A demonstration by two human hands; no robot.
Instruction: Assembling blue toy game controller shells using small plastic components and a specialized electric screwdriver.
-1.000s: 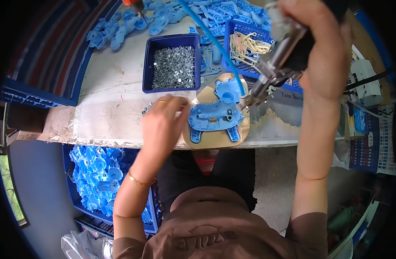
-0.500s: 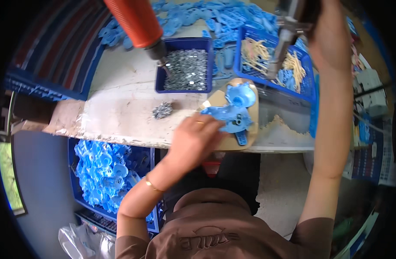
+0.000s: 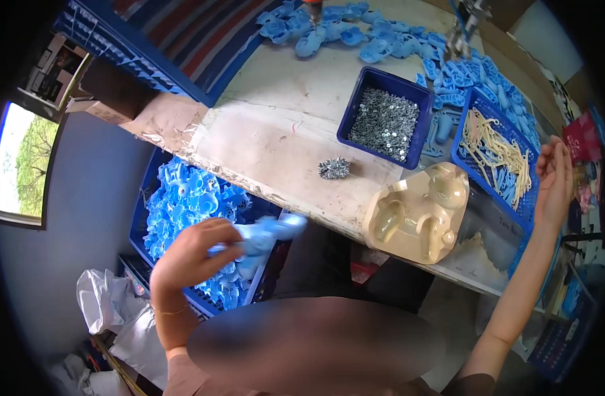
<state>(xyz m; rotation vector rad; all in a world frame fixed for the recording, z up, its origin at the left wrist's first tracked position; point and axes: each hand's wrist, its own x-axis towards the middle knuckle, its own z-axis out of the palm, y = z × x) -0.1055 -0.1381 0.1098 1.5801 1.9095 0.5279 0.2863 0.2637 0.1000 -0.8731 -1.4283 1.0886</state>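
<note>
Held in my left hand (image 3: 198, 254) is a light-blue plastic moulded part (image 3: 272, 232), slightly smeared by motion. Its fingers close round one end, above the blue crate (image 3: 140, 218) heaped with similar blue parts (image 3: 200, 201). My right hand (image 3: 554, 185) is raised beside the blue basket (image 3: 462, 142) at the right, fingers stretched and nothing visible in it. Bare hollows show in the tan moulded fixture (image 3: 413, 232) at the table's front edge. A small pile of screws (image 3: 334, 168) lies left of it, near a dark blue bin (image 3: 346, 125) full of small metal screws (image 3: 385, 122).
Many blue parts (image 3: 395, 46) cover the back of the table (image 3: 249, 142). The orange tip of a power screwdriver (image 3: 313, 8) and a metal tool (image 3: 464, 43) hang there. Cream-coloured pieces (image 3: 494, 148) fill the basket. A striped-lined blue crate (image 3: 206, 89) stands at the back left.
My left hand has carried the blue part off the fixture, leftward over the crate. My right hand has let go of the metal tool and come down to the right. The view has turned left.
</note>
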